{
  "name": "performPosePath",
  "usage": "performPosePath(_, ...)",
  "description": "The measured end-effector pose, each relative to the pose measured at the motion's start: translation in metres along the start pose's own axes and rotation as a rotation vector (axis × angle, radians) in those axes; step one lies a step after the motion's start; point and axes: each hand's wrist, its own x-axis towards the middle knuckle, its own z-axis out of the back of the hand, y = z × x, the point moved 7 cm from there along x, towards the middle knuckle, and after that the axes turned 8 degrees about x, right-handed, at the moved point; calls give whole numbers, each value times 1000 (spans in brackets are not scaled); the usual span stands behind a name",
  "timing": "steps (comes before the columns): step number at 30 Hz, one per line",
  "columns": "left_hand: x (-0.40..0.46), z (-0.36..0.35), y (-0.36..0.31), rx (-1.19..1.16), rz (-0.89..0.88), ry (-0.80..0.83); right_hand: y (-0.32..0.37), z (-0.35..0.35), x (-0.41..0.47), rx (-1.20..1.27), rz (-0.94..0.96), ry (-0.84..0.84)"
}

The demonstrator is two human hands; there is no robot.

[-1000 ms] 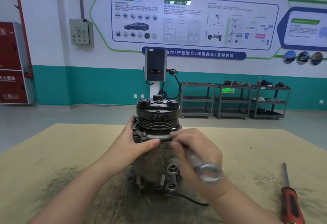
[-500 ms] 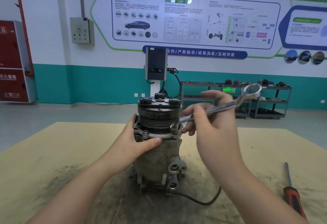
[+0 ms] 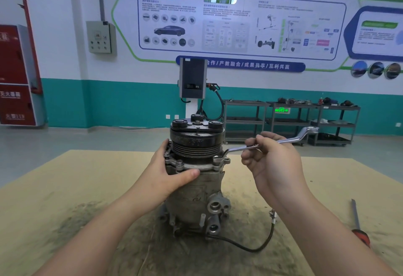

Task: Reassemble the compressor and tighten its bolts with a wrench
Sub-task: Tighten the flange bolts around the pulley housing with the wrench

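A dirty metal compressor (image 3: 194, 190) stands upright in the middle of the bench (image 3: 65, 188), which has a tan top with dark smudges on it. The compressor has a black round pulley (image 3: 196, 138) on top and a grey body below. The left hand (image 3: 172, 173) is wrapped round the left side of the compressor, just under the pulley, with the thumb lying across the front of the grey body and the fingers curled round the back. The right hand (image 3: 272, 162) is to the right of the compressor and its fingers are closed round the shaft of a shiny wrench (image 3: 268, 144). The near ring end of the wrench sits on a bolt (image 3: 218, 158) at the right edge of the compressor's flange. The shaft goes up and to the right, and the far ring end sticks out past the hand. A thin black cable (image 3: 250, 245) runs from the bottom of the compressor and curls across the bench, ending in a small plug near the right arm. A screwdriver (image 3: 359, 230) with a red and black handle lies on the bench far to the right, well apart from the compressor. Behind the bench there is a grey floor, some metal shelf carts (image 3: 290, 121) and a wall with a big poster (image 3: 235, 18)
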Motion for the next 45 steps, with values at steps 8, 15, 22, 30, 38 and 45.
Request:
performPosePath(8, 1, 1, 3, 22, 11, -7, -25, 16, 5, 199, -136, -92)
performPosePath(15, 0, -1, 2, 18, 12, -1, 0, 3, -29, -28, 616, 226)
performPosePath(22, 1, -1, -1, 9, -7, -1, 0, -26, -59, -561, 969, 519)
performPosePath(30, 1, -1, 0, 2, -29, -4, -6, -40, -70, -740, 1045, 691)
performPosePath(38, 3, -1, 3, -16, -33, -13, 9, -50, -70, -726, 1004, 651)
performPosePath(45, -2, 1, -1, 38, 11, -7, 13, -11, -21, 32, 309, 119)
